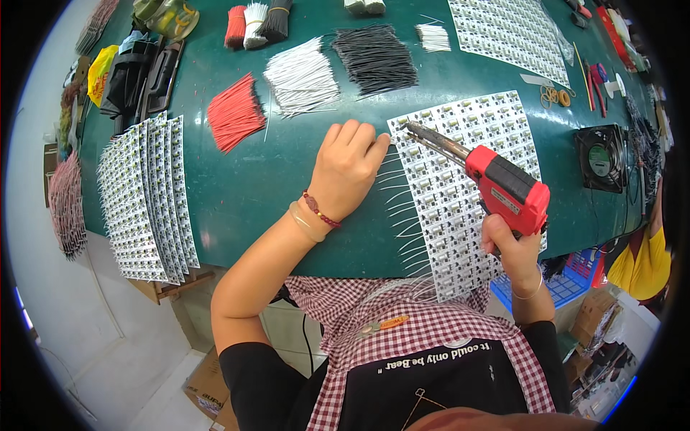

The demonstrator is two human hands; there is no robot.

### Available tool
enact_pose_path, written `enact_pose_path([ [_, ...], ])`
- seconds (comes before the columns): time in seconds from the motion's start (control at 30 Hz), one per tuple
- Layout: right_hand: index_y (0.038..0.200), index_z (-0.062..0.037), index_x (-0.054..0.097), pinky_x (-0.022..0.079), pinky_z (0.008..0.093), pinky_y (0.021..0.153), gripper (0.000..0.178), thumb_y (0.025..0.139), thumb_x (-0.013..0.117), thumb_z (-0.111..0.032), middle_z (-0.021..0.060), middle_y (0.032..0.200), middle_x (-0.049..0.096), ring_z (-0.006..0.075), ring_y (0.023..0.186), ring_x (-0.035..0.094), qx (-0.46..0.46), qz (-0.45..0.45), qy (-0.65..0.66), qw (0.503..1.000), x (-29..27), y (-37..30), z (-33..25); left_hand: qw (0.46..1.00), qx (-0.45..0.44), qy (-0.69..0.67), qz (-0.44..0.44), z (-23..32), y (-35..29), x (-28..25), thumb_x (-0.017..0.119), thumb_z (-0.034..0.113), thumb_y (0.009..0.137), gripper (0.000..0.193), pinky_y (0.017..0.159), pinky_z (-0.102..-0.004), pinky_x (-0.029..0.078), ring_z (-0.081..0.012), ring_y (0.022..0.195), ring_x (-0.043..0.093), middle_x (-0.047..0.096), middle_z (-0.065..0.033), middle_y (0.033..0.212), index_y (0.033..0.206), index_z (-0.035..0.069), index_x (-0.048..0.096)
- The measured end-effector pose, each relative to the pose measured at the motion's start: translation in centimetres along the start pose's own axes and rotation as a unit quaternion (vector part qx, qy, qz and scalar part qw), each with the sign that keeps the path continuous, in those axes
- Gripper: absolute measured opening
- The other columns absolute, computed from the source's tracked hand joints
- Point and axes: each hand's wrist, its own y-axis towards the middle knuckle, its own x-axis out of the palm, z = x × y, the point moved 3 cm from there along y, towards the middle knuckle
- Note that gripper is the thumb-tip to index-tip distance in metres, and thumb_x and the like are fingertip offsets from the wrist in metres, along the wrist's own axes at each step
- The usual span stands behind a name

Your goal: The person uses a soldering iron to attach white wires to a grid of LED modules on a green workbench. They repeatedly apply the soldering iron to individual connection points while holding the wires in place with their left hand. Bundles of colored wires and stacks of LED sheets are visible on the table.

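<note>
A red and black soldering gun [507,188] is gripped by its handle in my right hand [512,248]. Its metal tip rests at or just above the upper left corner of a white circuit board panel [471,208] covered with small components. Thin white wires [407,228] stick out in a row from the panel's left edge. Beside that same corner, my left hand [350,161] is closed with fingertips pinched together; whatever they hold is hidden. Beyond it lie piles of red wires [236,113], white wires [302,77] and black wires [375,60].
Stacked circuit panels [147,201] lie at the table's left edge. Another panel [510,36] is at the far right, near rubber bands [552,97]. A black fan [602,159] stands on the right, above a blue basket [575,279]. Bundled wires [255,25] sit at the back.
</note>
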Motion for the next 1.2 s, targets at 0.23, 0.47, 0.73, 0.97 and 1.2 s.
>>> enact_pose_path([
  [0.23,0.08,-0.0011,0.059,0.039,0.0228,0.046,0.015,0.093,0.058,-0.009,0.002,0.059,0.056,0.0074,0.048,0.051,-0.014,-0.014,-0.028,0.999,0.1,0.3,-0.6,1.0,0.008,0.008,0.004,0.0,0.0,0.1,0.066,0.001,0.074,0.018,0.063,-0.0332,0.039,-0.0206,0.07,0.049,0.047,-0.0044,0.073,0.092,0.003,0.07],
  [0.47,0.108,-0.0006,0.062,0.044,0.0206,0.048,0.026,0.087,0.073,-0.009,-0.0012,0.072,0.061,0.0046,0.053,0.053,0.034,-0.021,-0.008,0.999,-0.4,0.3,1.4,0.999,0.023,0.024,0.0,0.4,0.2,-0.1,0.066,0.002,0.075,0.017,0.063,-0.0335,0.039,-0.0213,0.07,0.049,0.046,-0.0057,0.073,0.092,0.001,0.07],
  [0.73,0.069,-0.0032,0.058,0.039,0.0227,0.046,0.028,0.095,0.058,-0.014,0.0019,0.058,0.055,0.0081,0.048,0.05,-0.018,0.001,-0.029,0.999,0.2,0.2,-0.5,0.999,0.023,0.029,-0.009,0.5,0.2,-0.1,0.065,0.002,0.076,0.017,0.064,-0.0332,0.039,-0.0213,0.071,0.049,0.045,-0.0059,0.074,0.092,0.001,0.069],
  [0.97,0.07,-0.004,0.058,0.038,0.0224,0.046,0.027,0.095,0.059,-0.015,0.001,0.057,0.055,0.0073,0.048,0.051,-0.007,-0.006,-0.024,1.0,0.3,0.4,-0.6,0.999,0.03,0.034,-0.007,0.5,0.2,-0.1,0.064,0.002,0.076,0.017,0.065,-0.0333,0.04,-0.0214,0.072,0.049,0.046,-0.006,0.075,0.092,0.0,0.069],
  [1.2,0.104,0.0001,0.062,0.043,0.0212,0.046,0.02,0.088,0.071,-0.007,0.0,0.068,0.06,0.0052,0.051,0.053,0.043,-0.025,-0.002,0.999,0.0,0.4,0.8,0.997,0.051,0.052,-0.021,0.8,0.3,-0.2,0.063,0.004,0.077,0.02,0.066,-0.0335,0.041,-0.0218,0.074,0.05,0.048,-0.0067,0.078,0.096,-0.001,0.066],
])
